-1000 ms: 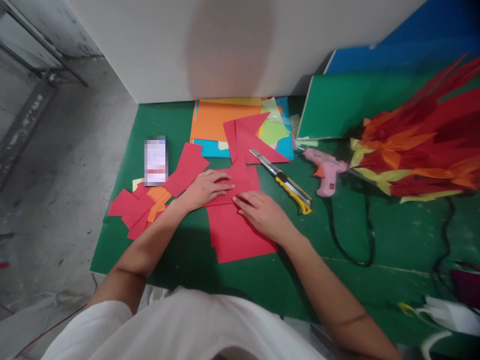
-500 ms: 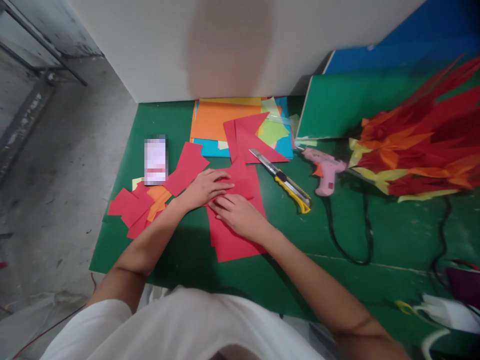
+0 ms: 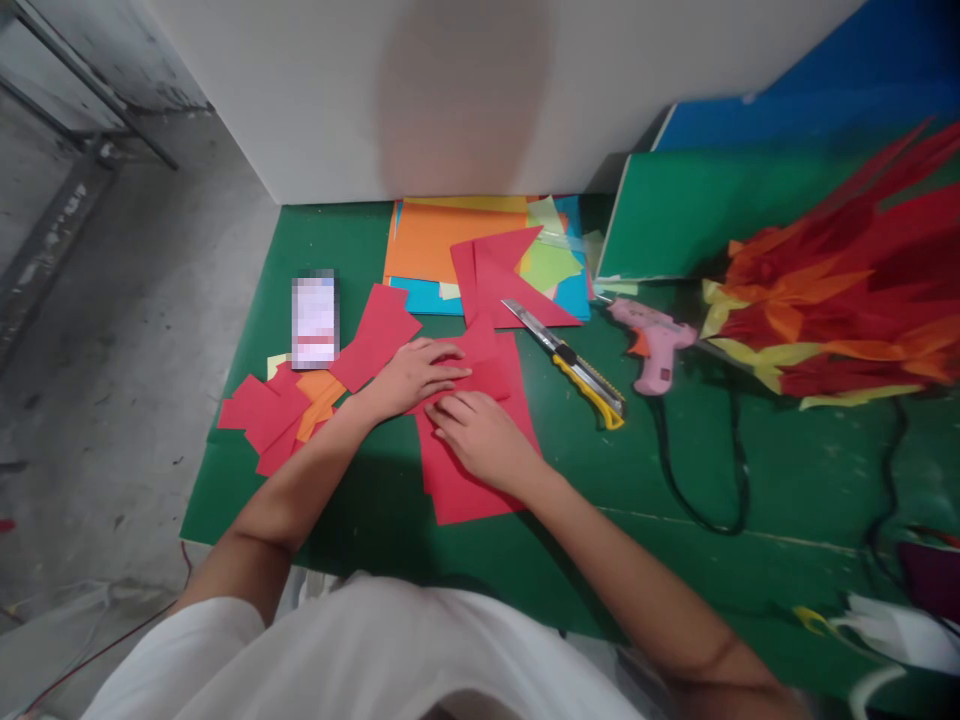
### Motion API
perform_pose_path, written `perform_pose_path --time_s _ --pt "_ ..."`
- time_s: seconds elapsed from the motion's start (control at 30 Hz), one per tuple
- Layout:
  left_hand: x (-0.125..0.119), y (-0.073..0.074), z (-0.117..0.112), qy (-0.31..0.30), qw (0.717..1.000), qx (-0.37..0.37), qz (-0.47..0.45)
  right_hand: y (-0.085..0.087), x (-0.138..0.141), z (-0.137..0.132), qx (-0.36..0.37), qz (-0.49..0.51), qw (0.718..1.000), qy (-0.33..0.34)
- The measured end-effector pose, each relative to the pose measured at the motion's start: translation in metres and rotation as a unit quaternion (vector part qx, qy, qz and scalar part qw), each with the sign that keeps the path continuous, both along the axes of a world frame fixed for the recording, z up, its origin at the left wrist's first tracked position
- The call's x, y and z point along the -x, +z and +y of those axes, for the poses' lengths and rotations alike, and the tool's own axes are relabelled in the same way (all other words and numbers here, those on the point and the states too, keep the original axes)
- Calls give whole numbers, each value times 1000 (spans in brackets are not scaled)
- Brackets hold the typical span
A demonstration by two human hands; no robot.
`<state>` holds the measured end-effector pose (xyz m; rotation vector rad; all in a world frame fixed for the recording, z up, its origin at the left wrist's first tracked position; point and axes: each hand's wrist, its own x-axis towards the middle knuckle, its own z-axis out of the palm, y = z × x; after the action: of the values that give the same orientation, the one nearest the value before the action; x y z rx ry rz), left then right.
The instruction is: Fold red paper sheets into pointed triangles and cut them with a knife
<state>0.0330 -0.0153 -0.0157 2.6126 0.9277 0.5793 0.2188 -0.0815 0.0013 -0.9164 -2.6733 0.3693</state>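
Note:
My left hand (image 3: 418, 378) lies with its fingers stretched across a folded piece of red paper (image 3: 491, 380), pressing on it. Close below, my right hand (image 3: 484, 440) has its fingers bent together at the near edge of that folded piece, gripping it. Under both hands are larger red sheets (image 3: 472, 495) on the green table. A yellow utility knife (image 3: 574, 368) with its blade out lies right of the paper. Beyond the hands, cut red pieces (image 3: 517, 285) rest partly on a stack of coloured paper.
Left are a phone (image 3: 315, 322) and red and orange scraps (image 3: 274, 415). A pink glue gun (image 3: 655, 345) with a black cord lies right, beside a large red, orange and yellow paper bundle (image 3: 847, 300). A white panel (image 3: 322, 110) stands at the back.
My right hand has shifted slightly to the right along the edge of the folded red paper. My left hand stays almost in place; the whole view has moved a little.

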Motion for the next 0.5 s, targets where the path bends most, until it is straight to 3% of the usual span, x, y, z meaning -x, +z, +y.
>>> perform_pose_path --time_s 0.5 --pt "1 6 -1 -6 1000 5 19 5 -73 -8 -49 2 981 -186"
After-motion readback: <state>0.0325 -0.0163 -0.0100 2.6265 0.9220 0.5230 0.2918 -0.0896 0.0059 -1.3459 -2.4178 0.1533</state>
